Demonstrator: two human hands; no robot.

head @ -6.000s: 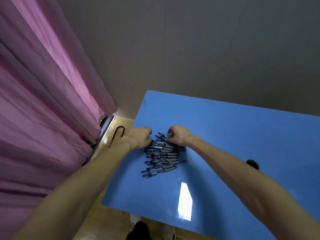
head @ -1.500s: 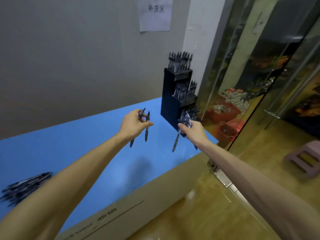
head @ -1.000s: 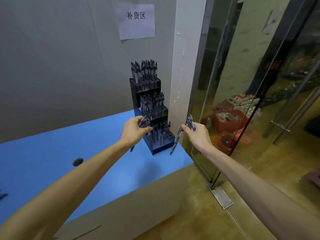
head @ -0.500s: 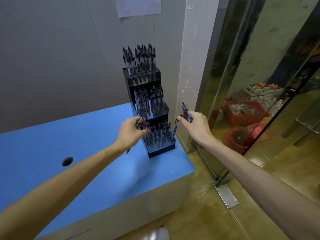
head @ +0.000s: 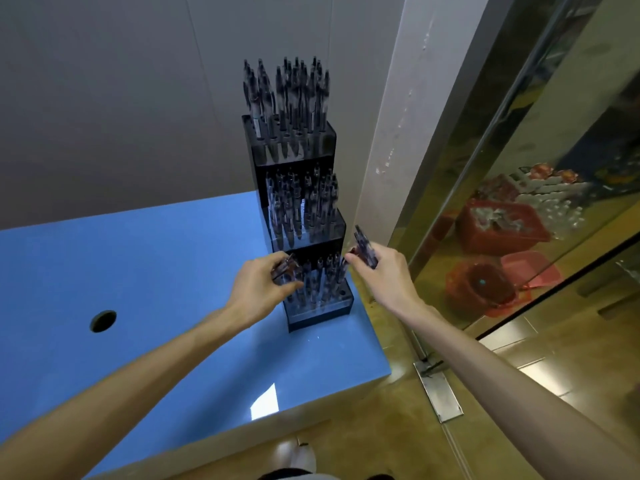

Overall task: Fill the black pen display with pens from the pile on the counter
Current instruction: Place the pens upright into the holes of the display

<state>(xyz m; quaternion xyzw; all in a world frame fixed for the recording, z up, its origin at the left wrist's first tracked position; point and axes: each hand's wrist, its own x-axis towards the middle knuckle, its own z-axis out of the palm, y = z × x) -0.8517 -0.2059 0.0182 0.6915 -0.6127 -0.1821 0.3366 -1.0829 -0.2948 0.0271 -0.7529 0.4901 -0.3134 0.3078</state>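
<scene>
Black three-tier pen display (head: 317, 306); two hands (head: 258, 292) (head: 384, 275) each gripping pens.

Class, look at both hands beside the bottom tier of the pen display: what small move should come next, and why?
Probably the left hand should slide one of its pens down into a free hole in the bottom tier of the black pen display. That hand already grips pens right at this tier, where open holes show near the front right corner. The right hand holds its own pens close by.
</scene>
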